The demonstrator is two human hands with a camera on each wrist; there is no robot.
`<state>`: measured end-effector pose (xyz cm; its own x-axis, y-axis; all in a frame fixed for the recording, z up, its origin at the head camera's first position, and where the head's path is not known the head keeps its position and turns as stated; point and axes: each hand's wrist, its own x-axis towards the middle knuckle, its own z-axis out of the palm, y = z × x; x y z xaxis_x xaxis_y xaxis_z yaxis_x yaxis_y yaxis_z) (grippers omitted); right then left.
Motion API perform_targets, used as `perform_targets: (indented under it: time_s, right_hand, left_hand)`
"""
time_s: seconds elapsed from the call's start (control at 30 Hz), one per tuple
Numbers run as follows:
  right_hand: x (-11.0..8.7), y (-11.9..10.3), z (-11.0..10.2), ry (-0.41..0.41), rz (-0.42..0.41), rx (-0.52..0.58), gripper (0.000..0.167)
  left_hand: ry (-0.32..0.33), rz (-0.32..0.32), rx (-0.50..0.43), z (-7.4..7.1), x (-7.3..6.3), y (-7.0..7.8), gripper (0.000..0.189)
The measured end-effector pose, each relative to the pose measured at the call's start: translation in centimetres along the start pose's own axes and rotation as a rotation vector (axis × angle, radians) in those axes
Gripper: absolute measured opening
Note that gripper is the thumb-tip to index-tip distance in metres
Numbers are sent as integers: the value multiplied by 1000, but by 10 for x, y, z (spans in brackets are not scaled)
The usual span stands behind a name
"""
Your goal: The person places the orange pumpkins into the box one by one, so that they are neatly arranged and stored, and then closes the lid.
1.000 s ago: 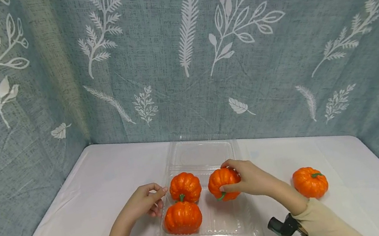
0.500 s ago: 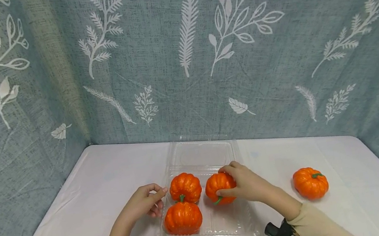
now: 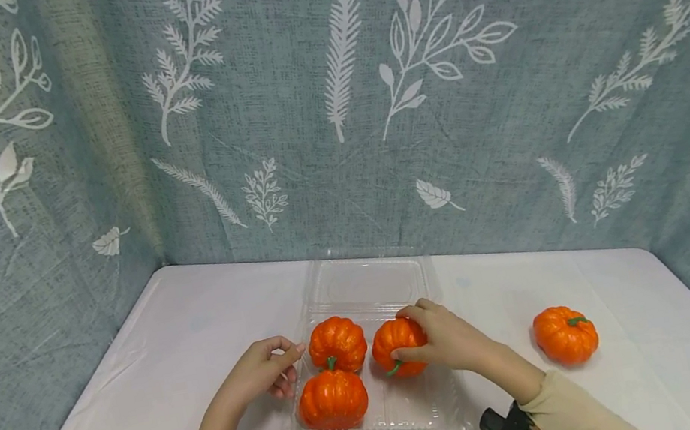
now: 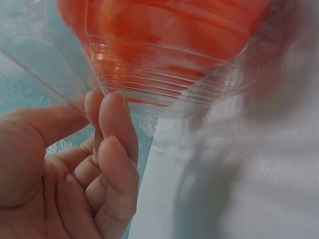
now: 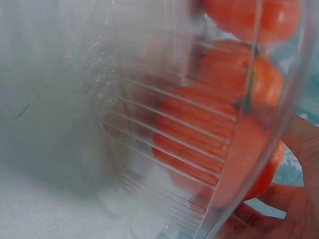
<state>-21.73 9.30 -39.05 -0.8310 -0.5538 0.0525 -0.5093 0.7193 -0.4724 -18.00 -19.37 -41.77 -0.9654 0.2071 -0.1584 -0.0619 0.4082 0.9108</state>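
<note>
Orange ribbed pumpkin (image 3: pixel 391 343), green stem toward the near side, sits in the right hand (image 3: pixel 442 336), over the right half of the clear plastic container (image 3: pixel 411 405). Compared with the frame of half a second ago, it lies very slightly further left and nearer the person, and the right hand has shifted with it; against the frame of one second ago the same displacement is larger. The left hand (image 3: pixel 266 369), the rear pumpkin (image 3: pixel 336 342), the front pumpkin (image 3: pixel 333 401) and the outlying pumpkin (image 3: pixel 565 335) show no appreciable change of position.

Grip, right: holding the ribbed pumpkin, thumb on the near side by the stem, fingers curled around the far side; the pumpkin lies between them, its left face exposed. The right wrist view shows it through the container's clear wall. Whether it bears on the container floor cannot be determined.

Grip, left: narrow, thumb and forefinger pinching the container's left edge, just beside the rear pumpkin.

Rear and front pumpkins occupy the container's left half, apart from the held one. The clear lid (image 3: pixel 366 280) lies folded back on the far side. The outlying pumpkin rests on the white table (image 3: pixel 210 310), well to the right of the container.
</note>
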Motion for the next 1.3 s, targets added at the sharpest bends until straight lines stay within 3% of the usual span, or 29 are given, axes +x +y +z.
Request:
perform_targets:
  time_s: [0.43,0.63,0.97,1.3]
  right_hand:
    - [1,2,2,18,-29,74,50]
    - [2,2,3,47,-49,62,43]
    - [2,0,3,79,7,0,48]
    - [0,-1,2,134,14,-28,51]
  left_hand:
    - [7,-5,11,-1,-4,4,28]
    - [9,-4,12,0,-3,3,27]
    - [13,3,14,-1,-2,2,27]
    - [5,5,8,-2,0,2,29]
